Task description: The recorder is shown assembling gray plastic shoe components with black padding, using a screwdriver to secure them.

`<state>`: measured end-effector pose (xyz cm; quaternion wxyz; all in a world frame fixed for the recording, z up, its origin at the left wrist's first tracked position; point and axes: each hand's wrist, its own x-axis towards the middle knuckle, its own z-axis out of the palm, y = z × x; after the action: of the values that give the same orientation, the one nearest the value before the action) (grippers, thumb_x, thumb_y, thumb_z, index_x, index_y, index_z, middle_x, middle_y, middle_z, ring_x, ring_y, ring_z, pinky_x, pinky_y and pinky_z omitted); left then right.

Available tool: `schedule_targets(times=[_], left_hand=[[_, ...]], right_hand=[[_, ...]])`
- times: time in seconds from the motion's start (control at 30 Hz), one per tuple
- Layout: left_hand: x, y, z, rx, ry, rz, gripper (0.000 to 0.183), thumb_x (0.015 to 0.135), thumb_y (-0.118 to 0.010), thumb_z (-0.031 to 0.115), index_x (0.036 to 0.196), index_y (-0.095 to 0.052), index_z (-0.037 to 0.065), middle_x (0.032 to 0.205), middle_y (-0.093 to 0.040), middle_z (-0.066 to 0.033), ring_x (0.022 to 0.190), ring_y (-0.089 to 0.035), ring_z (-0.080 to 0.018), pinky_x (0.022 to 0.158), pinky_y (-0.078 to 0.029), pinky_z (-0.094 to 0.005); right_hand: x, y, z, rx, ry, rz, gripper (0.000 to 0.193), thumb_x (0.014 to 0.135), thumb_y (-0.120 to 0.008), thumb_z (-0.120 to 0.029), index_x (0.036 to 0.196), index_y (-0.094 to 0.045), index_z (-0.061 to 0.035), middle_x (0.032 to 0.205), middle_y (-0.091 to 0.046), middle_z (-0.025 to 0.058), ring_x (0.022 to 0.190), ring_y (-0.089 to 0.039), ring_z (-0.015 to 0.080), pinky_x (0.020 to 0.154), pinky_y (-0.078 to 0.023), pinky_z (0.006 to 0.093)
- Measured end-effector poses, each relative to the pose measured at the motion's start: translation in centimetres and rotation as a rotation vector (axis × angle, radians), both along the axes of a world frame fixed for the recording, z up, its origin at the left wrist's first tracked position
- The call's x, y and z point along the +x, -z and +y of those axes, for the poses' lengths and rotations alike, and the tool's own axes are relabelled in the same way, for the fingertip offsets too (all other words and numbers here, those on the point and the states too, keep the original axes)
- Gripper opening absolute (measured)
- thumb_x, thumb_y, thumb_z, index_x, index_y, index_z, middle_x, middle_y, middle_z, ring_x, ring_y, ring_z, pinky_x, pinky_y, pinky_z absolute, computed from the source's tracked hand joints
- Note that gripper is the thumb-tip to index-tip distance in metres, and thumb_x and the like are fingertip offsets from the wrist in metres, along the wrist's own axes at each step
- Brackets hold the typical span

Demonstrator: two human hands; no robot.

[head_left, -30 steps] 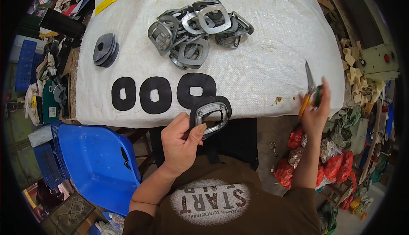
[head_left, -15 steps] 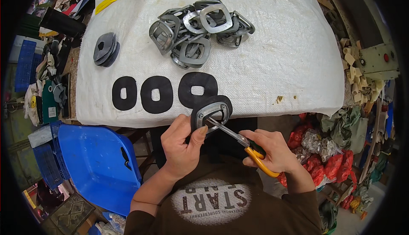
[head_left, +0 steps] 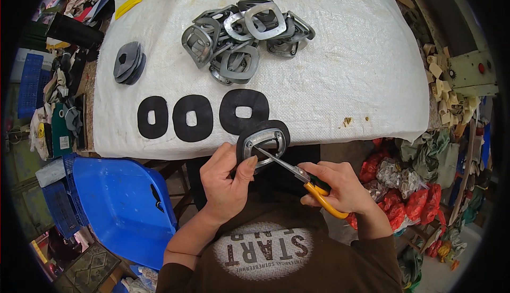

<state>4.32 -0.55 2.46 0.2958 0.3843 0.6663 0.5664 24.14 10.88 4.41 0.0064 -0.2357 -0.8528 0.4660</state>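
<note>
My left hand (head_left: 226, 178) pinches a rounded metal frame (head_left: 248, 145) with a black pad (head_left: 285, 129) behind it, thumb in front, at the table's near edge. My right hand (head_left: 337, 184) grips scissors (head_left: 324, 200) with yellow handles. The blades point left into the frame's opening, their tips by its left inner side; what they touch there is too small to tell. Just beyond lie several black rounded pads, each with a central hole: one at the left (head_left: 153, 133), a middle one (head_left: 186, 133) and a right one (head_left: 257, 101), partly overlapped by the held piece.
A heap of metal frames (head_left: 239, 67) lies on the white-covered table (head_left: 329, 96). Grey stacked pads (head_left: 130, 64) and a yellow strip (head_left: 128, 6) are at its left. A blue tub (head_left: 119, 202) stands below left. Red and clear bags (head_left: 396, 208) sit at right.
The scissors' tips have shifted slightly left inside the frame's opening. Both hands stay nearly in place, and the view has shifted a little.
</note>
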Motion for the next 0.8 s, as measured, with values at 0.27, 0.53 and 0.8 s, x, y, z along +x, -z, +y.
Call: schedule_targets(times=[0.27, 0.53, 0.8], left_hand=[[0.1, 0.1, 0.1, 0.0, -0.002, -0.004, 0.015, 0.083, -0.061, 0.01, 0.087, -0.06, -0.005, 0.062, -0.043, -0.0046, 0.051, -0.042, -0.0096, 0.046, -0.032, -0.0231], [0.0, -0.1, 0.0, -0.033, 0.011, -0.111, 0.022, 0.088, -0.055, 0.014, 0.091, -0.06, -0.007, 0.076, -0.051, -0.0043, 0.056, -0.048, -0.0067, 0.044, -0.043, -0.0182], [-0.2, -0.1, -0.1, -0.033, -0.026, -0.372, 0.02, 0.088, -0.056, 0.014, 0.091, -0.06, -0.005, 0.072, -0.049, -0.0013, 0.056, -0.047, -0.0046, 0.045, -0.041, -0.0175]], right_hand=[[0.2, 0.1, -0.1, 0.027, 0.001, -0.016, 0.056, 0.066, -0.076, -0.03, 0.11, -0.054, -0.0041, 0.069, -0.054, 0.0111, 0.058, -0.054, 0.0282, 0.053, -0.043, 0.0327], [0.8, 0.5, 0.9, -0.009, -0.023, 0.078, 0.053, 0.066, -0.076, -0.026, 0.109, -0.055, -0.003, 0.072, -0.056, 0.0113, 0.059, -0.056, 0.0259, 0.055, -0.044, 0.0311], [3.6, 1.6, 8.4, 0.483, 0.769, -0.028, 0.049, 0.071, -0.069, -0.014, 0.115, -0.052, -0.0016, 0.088, -0.053, 0.0118, 0.072, -0.053, 0.0217, 0.066, -0.044, 0.0307]])
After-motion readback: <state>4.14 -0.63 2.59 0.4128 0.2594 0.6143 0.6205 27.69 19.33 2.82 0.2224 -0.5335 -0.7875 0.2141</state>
